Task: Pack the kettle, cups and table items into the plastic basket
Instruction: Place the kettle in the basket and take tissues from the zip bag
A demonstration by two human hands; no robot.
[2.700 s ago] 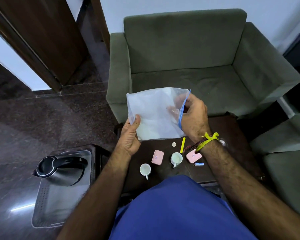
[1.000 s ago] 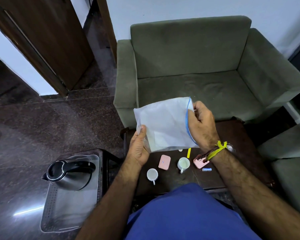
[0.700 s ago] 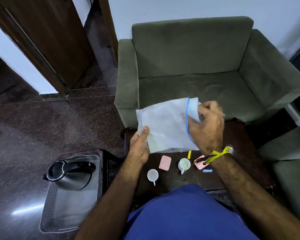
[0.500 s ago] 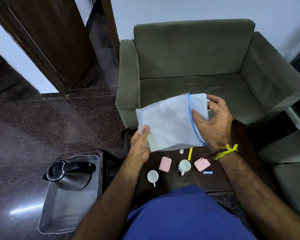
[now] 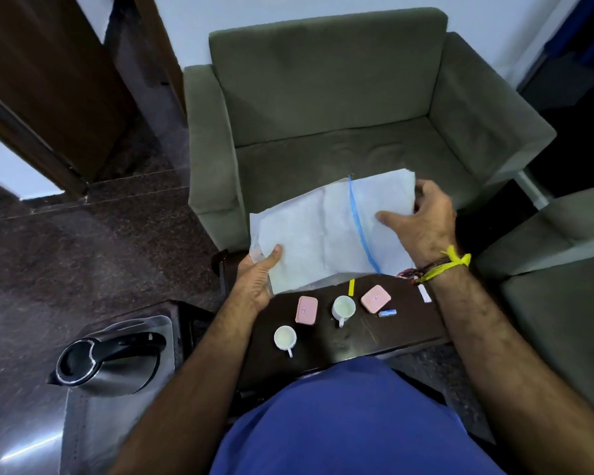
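Note:
I hold a clear zip bag with a blue zip strip and white paper inside, above the far side of the dark table. My left hand pinches its lower left corner. My right hand grips the white sheet sticking out past the zip at the bag's right end. On the table stand two white cups, two pink cases, a yellow stick and a small blue piece. The steel kettle lies in the clear plastic basket at lower left.
A green armchair stands right behind the table. A second green seat is at the right. A white strip lies on the table by my right wrist. Dark stone floor and a wooden door are at the left.
My right hand has moved from the zip opening out to the right, and white paper now sticks out past the zip. The bag has tilted flatter and lower.

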